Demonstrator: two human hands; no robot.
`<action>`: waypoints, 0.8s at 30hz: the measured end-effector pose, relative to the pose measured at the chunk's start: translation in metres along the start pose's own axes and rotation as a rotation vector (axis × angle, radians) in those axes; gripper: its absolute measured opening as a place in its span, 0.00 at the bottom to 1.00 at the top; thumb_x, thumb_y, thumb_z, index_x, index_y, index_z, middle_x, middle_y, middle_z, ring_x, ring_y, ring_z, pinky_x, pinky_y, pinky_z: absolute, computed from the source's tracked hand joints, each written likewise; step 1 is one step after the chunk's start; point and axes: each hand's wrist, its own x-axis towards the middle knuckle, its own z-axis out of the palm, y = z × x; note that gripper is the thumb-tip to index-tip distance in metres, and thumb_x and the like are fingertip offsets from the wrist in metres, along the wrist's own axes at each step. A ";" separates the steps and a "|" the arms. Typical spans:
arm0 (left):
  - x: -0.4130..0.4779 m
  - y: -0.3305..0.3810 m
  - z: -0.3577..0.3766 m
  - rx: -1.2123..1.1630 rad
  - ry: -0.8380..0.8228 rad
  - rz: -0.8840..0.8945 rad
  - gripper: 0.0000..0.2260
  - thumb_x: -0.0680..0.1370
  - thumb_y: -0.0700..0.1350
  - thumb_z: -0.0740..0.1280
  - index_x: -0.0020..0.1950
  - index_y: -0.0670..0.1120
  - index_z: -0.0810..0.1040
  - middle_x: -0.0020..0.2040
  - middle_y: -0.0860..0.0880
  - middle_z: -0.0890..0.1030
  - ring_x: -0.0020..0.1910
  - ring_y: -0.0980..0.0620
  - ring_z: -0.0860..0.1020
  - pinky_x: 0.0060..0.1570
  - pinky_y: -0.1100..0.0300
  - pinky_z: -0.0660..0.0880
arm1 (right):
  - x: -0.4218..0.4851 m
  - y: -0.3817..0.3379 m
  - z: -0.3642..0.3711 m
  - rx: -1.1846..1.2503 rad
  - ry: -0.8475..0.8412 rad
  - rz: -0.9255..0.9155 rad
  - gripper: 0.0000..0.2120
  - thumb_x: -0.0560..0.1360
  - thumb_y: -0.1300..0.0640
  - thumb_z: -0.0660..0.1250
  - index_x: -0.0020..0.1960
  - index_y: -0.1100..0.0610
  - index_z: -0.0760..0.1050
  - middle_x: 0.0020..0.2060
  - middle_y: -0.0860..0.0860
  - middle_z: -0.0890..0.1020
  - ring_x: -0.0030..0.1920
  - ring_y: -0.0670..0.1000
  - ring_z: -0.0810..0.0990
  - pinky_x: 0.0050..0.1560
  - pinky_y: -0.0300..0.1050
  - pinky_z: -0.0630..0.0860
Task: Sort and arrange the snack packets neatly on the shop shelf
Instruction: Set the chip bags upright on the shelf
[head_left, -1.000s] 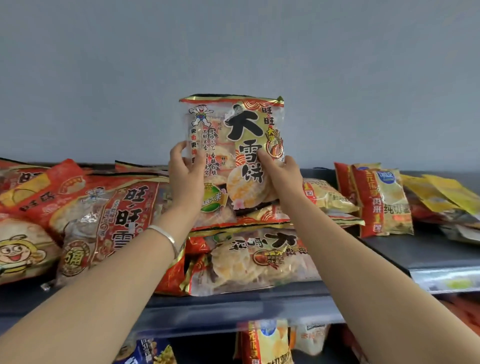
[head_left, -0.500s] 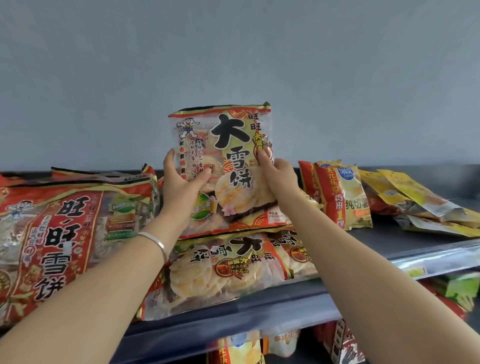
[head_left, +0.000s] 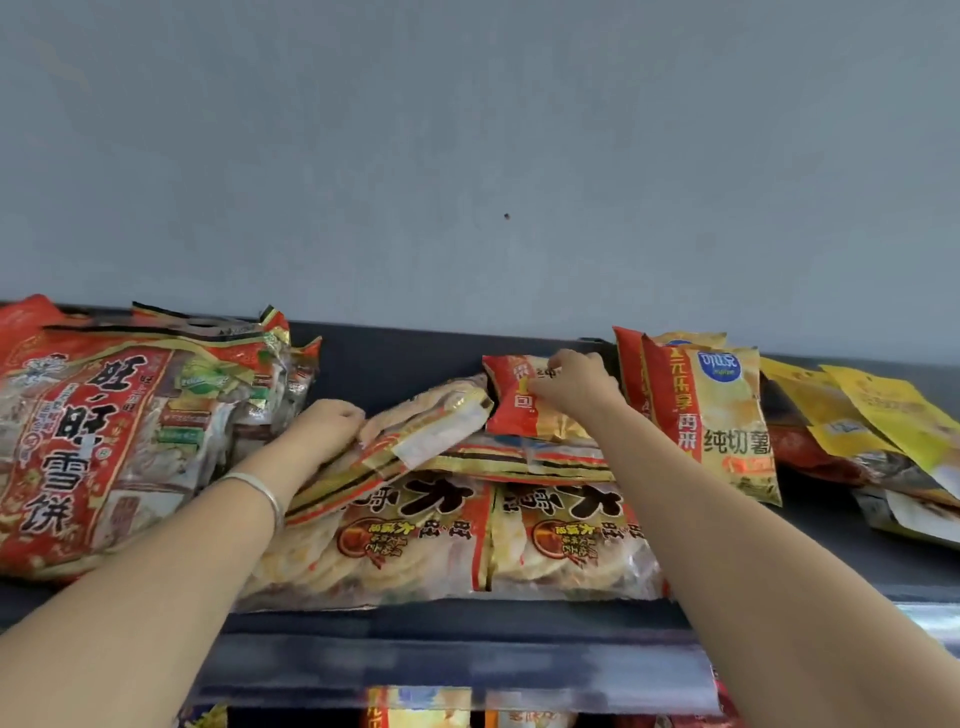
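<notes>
A clear rice-cracker packet (head_left: 426, 431) with a red and gold edge lies tilted on top of a stack of like packets (head_left: 467, 540) on the dark shelf (head_left: 467, 618). My left hand (head_left: 327, 426) grips its left end, fingers curled over the edge. My right hand (head_left: 571, 384) reaches further back and pinches the top of a small red and gold packet (head_left: 519, 415) that sits behind the stack. Both forearms stretch up from the bottom corners.
Big red cracker bags (head_left: 104, 441) fill the shelf's left side. Yellow potato-chip packets (head_left: 722, 415) stand right of my right hand, with flat yellow packets (head_left: 883, 415) beyond. A grey wall backs the shelf. More packets (head_left: 415, 714) show on the shelf below.
The rice-cracker packet, held upright in both hands before, now lies on the stack. My right hand has let go of it and moved back to the small red packet.
</notes>
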 end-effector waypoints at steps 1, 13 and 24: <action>-0.001 0.003 0.000 0.028 -0.001 0.013 0.13 0.81 0.40 0.58 0.39 0.48 0.77 0.45 0.48 0.78 0.55 0.46 0.74 0.51 0.59 0.66 | 0.003 0.002 -0.001 0.022 -0.016 -0.006 0.28 0.72 0.44 0.66 0.70 0.51 0.66 0.69 0.57 0.64 0.61 0.62 0.73 0.59 0.59 0.74; -0.027 0.125 0.027 0.116 -0.156 0.295 0.19 0.80 0.49 0.61 0.70 0.46 0.69 0.68 0.48 0.72 0.67 0.50 0.69 0.58 0.60 0.66 | 0.022 0.023 -0.007 0.198 -0.116 0.044 0.39 0.72 0.36 0.65 0.75 0.53 0.56 0.70 0.58 0.67 0.61 0.60 0.75 0.57 0.56 0.77; -0.008 0.136 0.058 0.156 -0.417 0.091 0.20 0.80 0.48 0.61 0.70 0.42 0.68 0.66 0.44 0.74 0.62 0.44 0.75 0.57 0.55 0.72 | 0.014 0.027 -0.009 0.678 -0.131 -0.051 0.46 0.64 0.44 0.78 0.75 0.50 0.58 0.61 0.51 0.77 0.54 0.53 0.80 0.55 0.55 0.80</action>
